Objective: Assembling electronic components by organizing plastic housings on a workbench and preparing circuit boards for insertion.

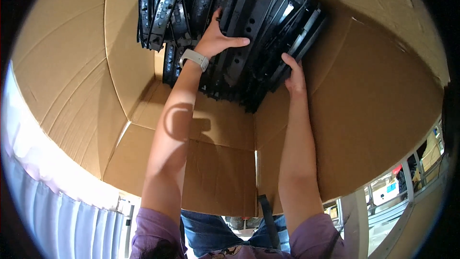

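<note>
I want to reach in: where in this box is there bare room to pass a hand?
Between the forearms, below the black plastic parts, bare cardboard shows; likewise the wall right of the right hand. Crowded: around the left hand, among the parts.

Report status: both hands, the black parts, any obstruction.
Left hand on the black parts, thumb spread. Right hand at their right side, grip unclear. Parts crowded inside cardboard box. No obstruction visible at hands.

reaching into large cardboard box (373, 105); laying splayed left hand (215, 41) on piled black plastic strips (242, 62); resting right hand (296, 77) at strips' right edge, with fingers mostly hidden; wearing pale wristwatch (195, 59), purple shirt (158, 230), blue jeans (208, 232).
</note>
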